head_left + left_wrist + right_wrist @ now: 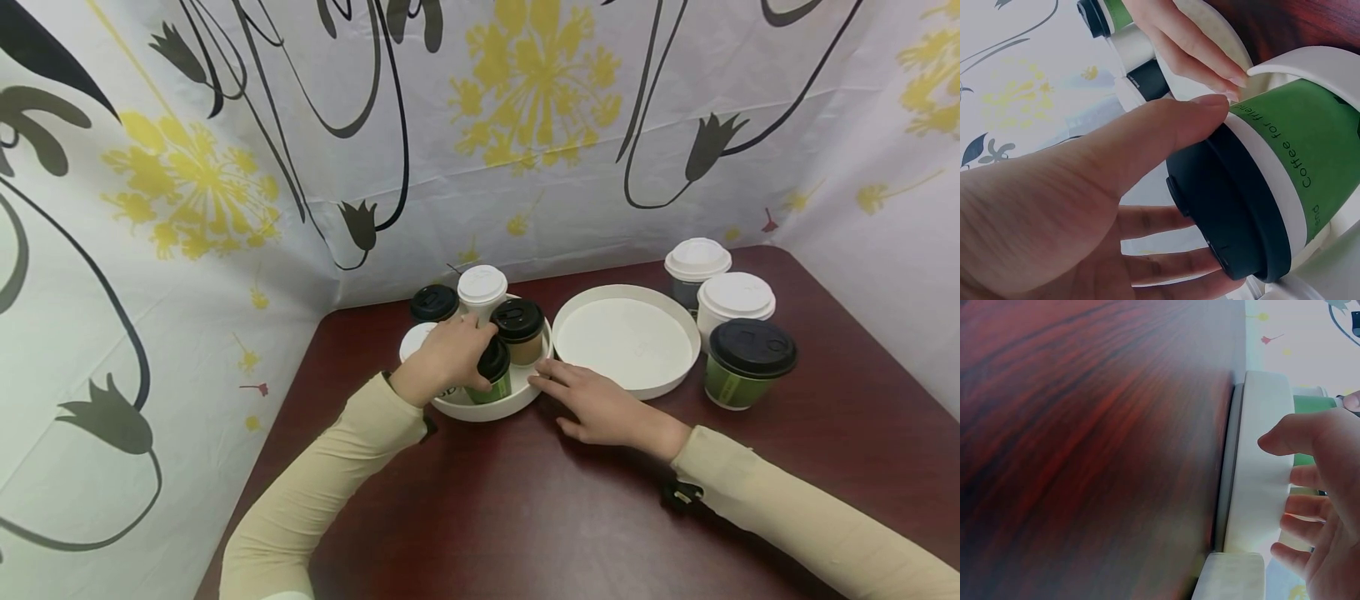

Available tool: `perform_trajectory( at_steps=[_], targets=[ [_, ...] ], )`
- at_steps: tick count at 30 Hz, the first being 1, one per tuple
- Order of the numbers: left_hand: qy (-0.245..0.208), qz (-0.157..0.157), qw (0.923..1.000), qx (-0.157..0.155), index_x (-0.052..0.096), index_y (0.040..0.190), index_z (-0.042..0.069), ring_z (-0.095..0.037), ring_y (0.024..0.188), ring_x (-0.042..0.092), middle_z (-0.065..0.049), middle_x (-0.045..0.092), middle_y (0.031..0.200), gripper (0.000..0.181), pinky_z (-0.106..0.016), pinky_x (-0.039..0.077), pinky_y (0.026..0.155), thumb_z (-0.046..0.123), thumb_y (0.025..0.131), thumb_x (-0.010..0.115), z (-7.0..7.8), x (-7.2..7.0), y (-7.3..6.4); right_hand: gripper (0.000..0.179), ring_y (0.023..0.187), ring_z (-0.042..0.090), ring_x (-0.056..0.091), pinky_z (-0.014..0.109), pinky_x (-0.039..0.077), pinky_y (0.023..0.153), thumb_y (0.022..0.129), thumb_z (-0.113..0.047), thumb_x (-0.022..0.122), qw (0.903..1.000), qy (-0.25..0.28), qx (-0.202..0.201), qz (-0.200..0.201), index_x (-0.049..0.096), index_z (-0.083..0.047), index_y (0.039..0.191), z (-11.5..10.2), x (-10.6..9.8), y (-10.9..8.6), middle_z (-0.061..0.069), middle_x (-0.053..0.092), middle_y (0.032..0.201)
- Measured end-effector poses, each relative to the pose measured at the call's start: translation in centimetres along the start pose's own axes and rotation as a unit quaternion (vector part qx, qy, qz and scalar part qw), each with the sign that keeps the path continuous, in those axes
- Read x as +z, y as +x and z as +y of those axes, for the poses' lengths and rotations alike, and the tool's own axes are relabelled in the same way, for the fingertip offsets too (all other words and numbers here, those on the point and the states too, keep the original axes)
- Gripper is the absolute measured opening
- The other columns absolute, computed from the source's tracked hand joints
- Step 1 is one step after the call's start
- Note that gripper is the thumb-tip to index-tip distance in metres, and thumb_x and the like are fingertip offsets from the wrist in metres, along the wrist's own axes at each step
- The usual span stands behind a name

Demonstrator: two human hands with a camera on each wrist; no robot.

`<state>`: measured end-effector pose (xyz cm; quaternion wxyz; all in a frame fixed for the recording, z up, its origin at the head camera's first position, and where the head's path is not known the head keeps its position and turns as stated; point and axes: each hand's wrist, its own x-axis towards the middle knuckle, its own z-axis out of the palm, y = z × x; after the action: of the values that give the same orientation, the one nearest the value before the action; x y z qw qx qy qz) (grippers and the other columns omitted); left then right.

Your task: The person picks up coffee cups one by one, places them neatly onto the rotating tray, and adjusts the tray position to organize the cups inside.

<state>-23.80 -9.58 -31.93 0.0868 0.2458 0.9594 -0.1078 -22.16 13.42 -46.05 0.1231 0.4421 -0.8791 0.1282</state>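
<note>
Green cup (491, 390): within the left tray (483, 412), just below the centre of the head frame. Base contact cannot be confirmed. The wall appears to be paper: probably light, liable to dent under hard squeezing. Black lid (1235, 206): presumably plastic, stiffer, smooth; may slip or detach if gripped alone. Preferred hold: opposite sides of the wall, directly beneath the lid. Left hand (447, 354): holds the cup from above, thumb and fingers spanning the lid. Right hand (596, 404): fingers spread, holding nothing, at the tray's lower-right rim. Right tray (630, 337): right of centre.
</note>
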Motion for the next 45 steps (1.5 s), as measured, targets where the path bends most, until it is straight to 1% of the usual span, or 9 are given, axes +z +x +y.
perform_trajectory(
  at_steps=[8,15,25,31,35,37,39,42,45],
  targets=[
    [0.007,0.000,1.0000,0.000,0.044,0.147,0.010,-0.033,0.126,0.055,-0.016,0.052,0.141,0.090,-0.047,0.049,0.102,0.047,0.075,0.083,0.0,0.0,0.0,0.072,0.133,0.030,0.052,0.045,0.046,0.107,0.077,-0.023,0.080,0.9998,-0.004,-0.007,0.016,0.051,-0.007,0.142,0.1,0.1,0.0,0.017,0.052,0.144],
    [0.005,0.002,1.0000,0.000,0.043,0.148,0.010,-0.031,0.128,0.054,-0.015,0.052,0.140,0.091,-0.046,0.049,0.102,0.048,0.075,0.083,-0.1,0.0,-0.1,0.072,0.135,0.030,0.051,0.046,0.045,0.109,0.079,-0.024,0.078,1.0000,-0.002,-0.002,0.004,0.050,-0.007,0.143,0.0,-0.1,-0.1,0.017,0.051,0.146],
    [0.003,0.004,1.0000,0.002,0.043,0.148,0.010,-0.031,0.127,0.054,-0.015,0.052,0.139,0.091,-0.046,0.049,0.103,0.048,0.075,0.083,-0.1,0.1,-0.2,0.072,0.135,0.031,0.051,0.046,0.045,0.108,0.079,-0.024,0.078,1.0000,-0.001,0.001,-0.001,0.050,-0.007,0.143,-0.1,-0.1,-0.1,0.017,0.050,0.146],
    [0.000,0.009,1.0000,0.003,0.042,0.149,0.011,-0.033,0.126,0.051,-0.015,0.051,0.138,0.092,-0.048,0.049,0.100,0.048,0.075,0.083,-0.1,-0.1,-0.3,0.072,0.134,0.030,0.051,0.045,0.046,0.108,0.078,-0.024,0.079,0.9999,-0.005,-0.004,0.009,0.051,-0.007,0.142,-0.1,0.0,-0.1,0.017,0.051,0.145],
    [-0.001,0.011,0.9999,0.002,0.040,0.150,0.011,-0.032,0.129,0.048,-0.014,0.049,0.140,0.094,-0.047,0.048,0.101,0.049,0.076,0.082,0.0,-0.4,-0.5,0.072,0.133,0.030,0.052,0.045,0.046,0.107,0.078,-0.023,0.079,0.9999,-0.007,-0.004,0.013,0.051,-0.006,0.142,0.0,0.1,-0.2,0.017,0.052,0.144],
    [0.001,0.017,0.9998,0.003,0.039,0.151,0.012,-0.032,0.131,0.047,-0.013,0.049,0.142,0.094,-0.047,0.048,0.102,0.050,0.076,0.082,0.1,-0.4,-0.7,0.073,0.134,0.030,0.052,0.045,0.046,0.107,0.078,-0.024,0.079,0.9999,-0.006,-0.002,0.012,0.051,-0.007,0.142,-0.1,0.1,-0.2,0.017,0.051,0.145],
    [0.000,0.031,0.9995,0.006,0.039,0.151,0.012,-0.032,0.132,0.046,-0.013,0.048,0.143,0.094,-0.047,0.047,0.103,0.050,0.076,0.082,0.3,-0.5,-0.9,0.073,0.134,0.030,0.052,0.046,0.046,0.107,0.078,-0.024,0.079,0.9999,-0.007,-0.001,0.010,0.050,-0.007,0.143,-0.1,0.1,-0.2,0.017,0.051,0.145],
    [0.005,0.061,0.9979,0.018,0.041,0.150,0.012,-0.031,0.133,0.047,-0.012,0.049,0.144,0.093,-0.047,0.047,0.104,0.051,0.076,0.081,0.6,-0.6,-1.3,0.073,0.135,0.030,0.051,0.046,0.045,0.107,0.078,-0.023,0.079,1.0000,-0.008,0.002,0.005,0.050,-0.008,0.144,0.0,0.2,-0.2,0.016,0.050,0.147],
    [0.012,0.096,0.9947,0.036,0.043,0.148,0.012,-0.031,0.131,0.049,-0.011,0.051,0.141,0.089,-0.047,0.047,0.104,0.051,0.077,0.080,1.0,-0.6,-1.6,0.074,0.136,0.030,0.050,0.046,0.045,0.108,0.078,-0.023,0.079,1.0000,-0.007,0.004,0.003,0.049,-0.008,0.144,0.0,0.2,-0.2,0.016,0.050,0.147]
  ],
)
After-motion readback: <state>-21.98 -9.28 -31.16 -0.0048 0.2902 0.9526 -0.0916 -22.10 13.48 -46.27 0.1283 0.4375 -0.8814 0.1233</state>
